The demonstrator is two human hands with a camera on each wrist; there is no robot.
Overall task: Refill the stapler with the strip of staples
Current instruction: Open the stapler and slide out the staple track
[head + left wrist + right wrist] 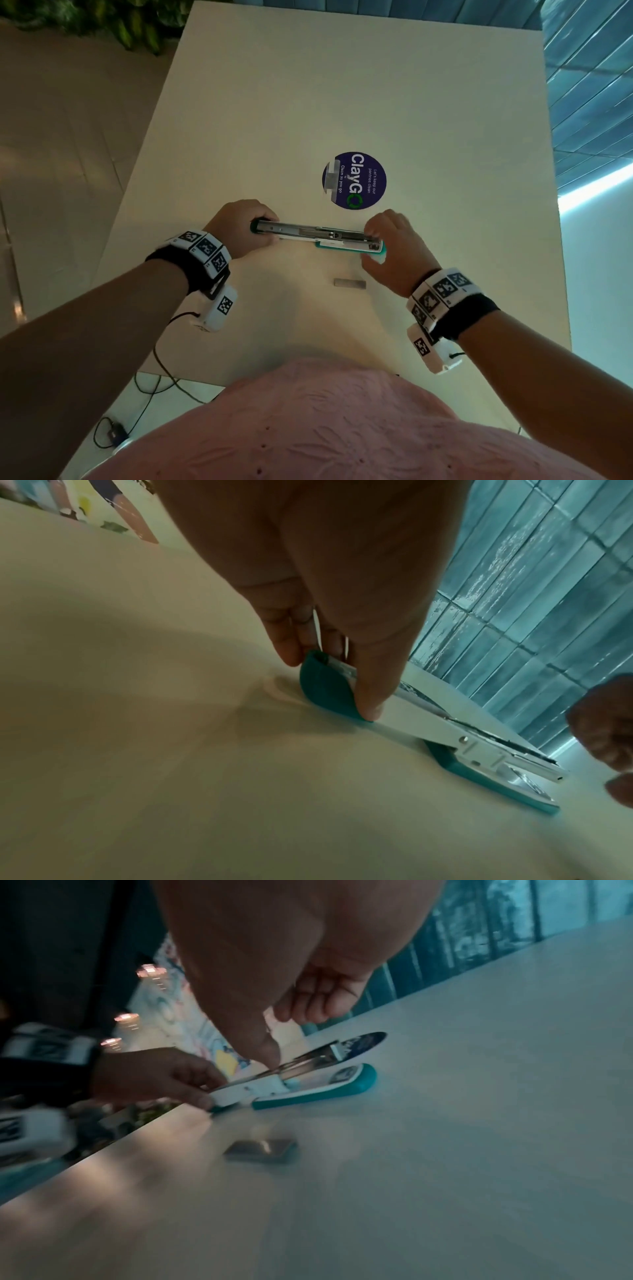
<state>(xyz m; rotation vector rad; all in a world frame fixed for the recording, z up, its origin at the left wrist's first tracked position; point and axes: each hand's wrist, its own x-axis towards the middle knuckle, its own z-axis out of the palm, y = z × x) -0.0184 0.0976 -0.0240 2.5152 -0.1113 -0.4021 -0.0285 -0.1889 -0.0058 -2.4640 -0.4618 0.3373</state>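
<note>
A teal and white stapler (pixel 325 236) lies folded out flat on the white table (pixel 342 85), with its metal magazine rail facing up. My left hand (pixel 246 229) grips the rounded teal end of the swung-back top cover (pixel 322 685) between thumb and fingers. My right hand (pixel 387 246) hovers at the stapler's front end, its thumb and loosely curled fingers on either side. In the left wrist view there is a gap between them and the stapler (pixel 445 723). A short grey strip of staples (pixel 350 283) lies loose on the table just in front of the stapler (pixel 308 1093).
A round dark blue sticker (pixel 354 180) is stuck to the table just beyond the stapler. The table's left edge drops to a tiled floor with cables (pixel 147 394). A leafy plant (pixel 102 20) stands at the far left, and a blue tiled wall is on the right.
</note>
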